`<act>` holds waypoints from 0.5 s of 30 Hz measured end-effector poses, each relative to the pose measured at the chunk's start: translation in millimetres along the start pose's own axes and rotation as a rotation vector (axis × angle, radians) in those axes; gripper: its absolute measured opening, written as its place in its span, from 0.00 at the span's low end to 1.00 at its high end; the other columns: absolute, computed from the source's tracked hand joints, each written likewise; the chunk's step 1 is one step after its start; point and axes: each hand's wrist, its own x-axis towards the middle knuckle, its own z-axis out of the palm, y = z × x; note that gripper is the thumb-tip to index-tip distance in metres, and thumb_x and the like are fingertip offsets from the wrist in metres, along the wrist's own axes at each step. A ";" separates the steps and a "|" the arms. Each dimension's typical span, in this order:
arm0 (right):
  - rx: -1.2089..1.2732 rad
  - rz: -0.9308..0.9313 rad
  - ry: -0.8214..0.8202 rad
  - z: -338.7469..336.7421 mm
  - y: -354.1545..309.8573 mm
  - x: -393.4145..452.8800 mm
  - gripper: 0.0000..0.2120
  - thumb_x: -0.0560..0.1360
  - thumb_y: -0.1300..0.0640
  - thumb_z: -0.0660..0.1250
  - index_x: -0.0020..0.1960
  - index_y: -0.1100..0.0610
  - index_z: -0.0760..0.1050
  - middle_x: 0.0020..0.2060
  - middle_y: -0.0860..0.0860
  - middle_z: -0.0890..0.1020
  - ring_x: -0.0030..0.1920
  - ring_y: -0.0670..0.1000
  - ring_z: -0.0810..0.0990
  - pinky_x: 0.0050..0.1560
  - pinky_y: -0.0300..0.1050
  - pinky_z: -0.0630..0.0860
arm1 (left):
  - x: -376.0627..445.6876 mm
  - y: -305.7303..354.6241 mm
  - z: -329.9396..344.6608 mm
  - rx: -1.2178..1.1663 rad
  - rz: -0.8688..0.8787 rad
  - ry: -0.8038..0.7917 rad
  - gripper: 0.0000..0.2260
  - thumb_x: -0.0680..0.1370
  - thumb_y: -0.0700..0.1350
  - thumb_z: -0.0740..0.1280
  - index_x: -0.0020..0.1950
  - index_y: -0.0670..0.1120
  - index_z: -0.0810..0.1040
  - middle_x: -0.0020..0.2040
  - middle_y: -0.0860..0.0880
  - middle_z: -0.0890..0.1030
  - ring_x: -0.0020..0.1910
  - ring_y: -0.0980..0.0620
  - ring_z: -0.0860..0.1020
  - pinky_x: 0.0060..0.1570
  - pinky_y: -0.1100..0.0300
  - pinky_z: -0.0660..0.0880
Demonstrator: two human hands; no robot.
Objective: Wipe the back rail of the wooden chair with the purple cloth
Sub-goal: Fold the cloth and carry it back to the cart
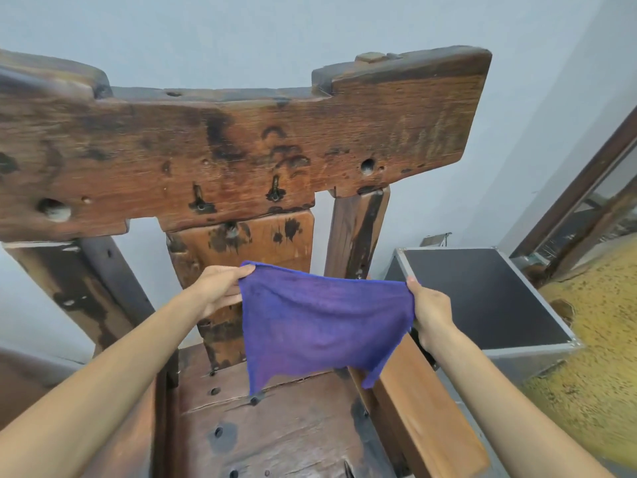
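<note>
The wooden chair's wide, dark-stained back rail (241, 146) spans the upper half of the view, above the central back slat (248, 243) and the seat (275, 429). A purple cloth (320, 322) hangs spread out over the seat, well below the rail. My left hand (219, 288) pinches its upper left corner. My right hand (431, 310) pinches its upper right corner. The cloth hides the lower part of the central slat and touches nothing on the rail.
A black case with metal edging (482, 298) stands right of the chair. Beyond it lies a yellow speckled surface (593, 357) and a dark-framed window (586, 201). The chair's right armrest (424, 408) runs under my right forearm. A pale wall is behind.
</note>
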 end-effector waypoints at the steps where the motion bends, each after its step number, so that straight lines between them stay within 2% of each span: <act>1: -0.023 -0.023 0.013 3.6 4.3 -4.3 0.17 0.81 0.49 0.69 0.38 0.59 0.74 0.33 0.54 0.74 0.32 0.54 0.72 0.32 0.41 0.70 | -4.3 -1.1 10.6 -0.037 -0.026 -0.029 0.12 0.77 0.50 0.74 0.53 0.41 0.85 0.49 0.46 0.88 0.45 0.52 0.86 0.53 0.55 0.80; 3: -0.027 -0.028 -0.012 10.2 10.5 -16.3 0.17 0.82 0.49 0.67 0.38 0.58 0.75 0.33 0.54 0.76 0.32 0.54 0.74 0.36 0.47 0.76 | -14.8 -0.8 32.4 -0.049 -0.033 -0.120 0.14 0.78 0.51 0.73 0.55 0.41 0.85 0.51 0.45 0.88 0.48 0.49 0.87 0.53 0.55 0.81; 5: -0.105 -0.056 -0.065 17.8 12.3 -31.9 0.17 0.81 0.49 0.67 0.39 0.59 0.80 0.36 0.56 0.83 0.37 0.56 0.80 0.44 0.54 0.83 | -26.7 0.2 54.6 -0.027 -0.006 -0.191 0.15 0.79 0.51 0.72 0.56 0.40 0.84 0.52 0.43 0.88 0.52 0.47 0.86 0.54 0.54 0.81; 6: -0.159 -0.084 -0.111 21.9 12.2 -40.6 0.18 0.82 0.49 0.67 0.39 0.60 0.82 0.37 0.57 0.85 0.39 0.56 0.82 0.44 0.54 0.83 | -33.5 0.7 65.8 0.008 0.019 -0.218 0.14 0.79 0.51 0.71 0.55 0.40 0.85 0.51 0.44 0.88 0.51 0.46 0.86 0.55 0.53 0.81; 8: -0.253 -0.173 -0.220 30.7 11.8 -58.8 0.20 0.83 0.49 0.66 0.40 0.63 0.83 0.39 0.62 0.86 0.40 0.58 0.85 0.45 0.53 0.86 | -45.7 0.7 87.4 0.096 0.083 -0.273 0.12 0.80 0.49 0.71 0.50 0.39 0.85 0.44 0.44 0.85 0.43 0.47 0.82 0.53 0.54 0.80; 10: -0.384 -0.302 -0.259 39.2 12.0 -73.2 0.20 0.82 0.50 0.68 0.43 0.66 0.83 0.39 0.64 0.86 0.41 0.60 0.87 0.49 0.59 0.85 | -56.3 -0.8 106.6 0.162 0.156 -0.331 0.13 0.81 0.46 0.69 0.48 0.36 0.82 0.39 0.41 0.78 0.40 0.48 0.76 0.50 0.54 0.78; 11: -0.442 -0.360 -0.252 42.5 12.5 -79.3 0.19 0.81 0.50 0.69 0.43 0.66 0.82 0.37 0.63 0.85 0.39 0.58 0.87 0.48 0.60 0.85 | -61.4 -1.8 114.9 0.200 0.195 -0.356 0.13 0.82 0.45 0.69 0.47 0.34 0.81 0.38 0.41 0.76 0.40 0.48 0.76 0.49 0.53 0.78; 13: -0.518 -0.443 -0.214 44.1 9.8 -88.6 0.18 0.79 0.50 0.71 0.40 0.64 0.82 0.32 0.57 0.85 0.32 0.48 0.85 0.45 0.56 0.85 | -70.3 -1.6 128.8 0.277 0.264 -0.385 0.14 0.82 0.43 0.67 0.44 0.34 0.81 0.36 0.40 0.80 0.40 0.50 0.79 0.52 0.53 0.81; 15: -0.600 -0.507 -0.208 43.8 4.1 -96.8 0.17 0.80 0.48 0.70 0.36 0.56 0.83 0.29 0.49 0.85 0.32 0.45 0.85 0.43 0.49 0.83 | -74.8 -3.5 132.7 0.319 0.299 -0.410 0.13 0.83 0.41 0.66 0.45 0.34 0.83 0.42 0.36 0.85 0.44 0.50 0.83 0.58 0.50 0.82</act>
